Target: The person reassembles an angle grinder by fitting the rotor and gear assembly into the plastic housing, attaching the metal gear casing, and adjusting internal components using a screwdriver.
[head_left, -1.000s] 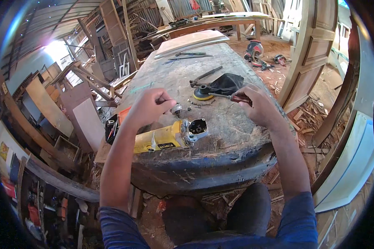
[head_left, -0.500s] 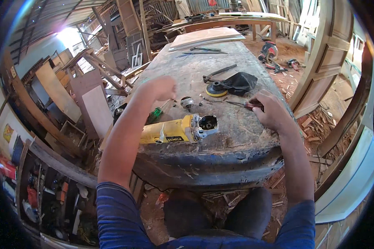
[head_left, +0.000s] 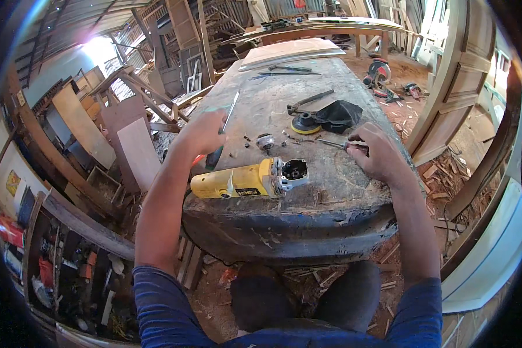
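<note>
My left hand [head_left: 204, 136] is closed around a screwdriver at the left of the workbench. Its bright shaft [head_left: 232, 110] points up and away, and its dark green handle [head_left: 214, 156] shows below my fingers. In my right hand [head_left: 375, 152] is a second screwdriver [head_left: 332, 143], its thin shaft aimed left over the bench top. Between my hands lies a yellow power tool body [head_left: 229, 182], its open metal gear housing [head_left: 295, 170] facing right. Just beyond sits a small round metal part [head_left: 265, 142], with several small screws or bits around it.
A yellow-edged disc [head_left: 304, 123] and a black cloth-like piece [head_left: 338, 116] lie farther back on the workbench [head_left: 261, 223], near a dark metal bar [head_left: 310, 101]. Boards [head_left: 293, 51] are stacked at its far end. A red circular saw [head_left: 377, 72] stands on the floor at right, near a wooden door [head_left: 458, 81].
My left hand has come down and nearer, and now grips the screwdriver that lay by the yellow body; its shaft is raised. My right hand has barely moved.
</note>
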Demonstrator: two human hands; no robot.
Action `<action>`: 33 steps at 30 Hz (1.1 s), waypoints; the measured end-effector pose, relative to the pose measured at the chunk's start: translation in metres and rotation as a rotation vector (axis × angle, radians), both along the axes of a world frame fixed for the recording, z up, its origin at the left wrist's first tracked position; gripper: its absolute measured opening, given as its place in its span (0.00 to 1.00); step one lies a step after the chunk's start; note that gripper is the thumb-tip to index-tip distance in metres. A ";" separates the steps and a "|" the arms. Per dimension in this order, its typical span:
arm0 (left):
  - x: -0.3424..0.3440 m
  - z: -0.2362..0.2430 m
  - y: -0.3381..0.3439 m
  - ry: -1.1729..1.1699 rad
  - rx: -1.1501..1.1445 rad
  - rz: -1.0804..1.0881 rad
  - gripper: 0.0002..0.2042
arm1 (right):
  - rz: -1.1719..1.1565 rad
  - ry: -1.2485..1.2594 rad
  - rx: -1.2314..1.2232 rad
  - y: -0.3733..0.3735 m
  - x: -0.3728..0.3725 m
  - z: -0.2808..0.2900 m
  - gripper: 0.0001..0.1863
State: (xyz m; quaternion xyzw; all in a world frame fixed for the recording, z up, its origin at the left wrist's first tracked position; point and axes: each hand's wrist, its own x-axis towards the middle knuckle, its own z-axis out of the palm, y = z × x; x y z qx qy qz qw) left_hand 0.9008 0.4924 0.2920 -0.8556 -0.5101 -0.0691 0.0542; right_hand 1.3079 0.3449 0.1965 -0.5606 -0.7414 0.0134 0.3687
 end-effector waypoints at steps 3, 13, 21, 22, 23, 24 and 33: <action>0.039 0.027 -0.035 -0.381 0.158 -0.175 0.23 | 0.034 0.021 0.112 -0.002 -0.002 0.006 0.17; 0.186 0.008 -0.086 -0.837 -0.190 -0.749 0.22 | 0.263 0.344 0.317 -0.005 -0.011 0.001 0.24; 0.062 -0.008 -0.163 -0.568 -0.139 -0.594 0.07 | -0.111 0.236 0.413 -0.007 0.010 0.007 0.17; 0.029 -0.037 -0.171 -0.694 -0.516 -0.656 0.06 | -0.118 0.245 0.412 -0.007 0.008 0.007 0.17; 0.005 -0.051 -0.184 -0.595 -0.866 -0.513 0.11 | -0.147 0.236 0.408 -0.011 0.008 0.010 0.17; -0.011 -0.076 -0.191 -0.503 -0.990 -0.383 0.14 | -0.170 0.227 0.399 -0.010 0.010 0.010 0.18; -0.182 -0.494 -0.199 -0.753 -1.147 0.943 0.40 | -0.123 0.181 0.302 -0.014 -0.002 0.015 0.19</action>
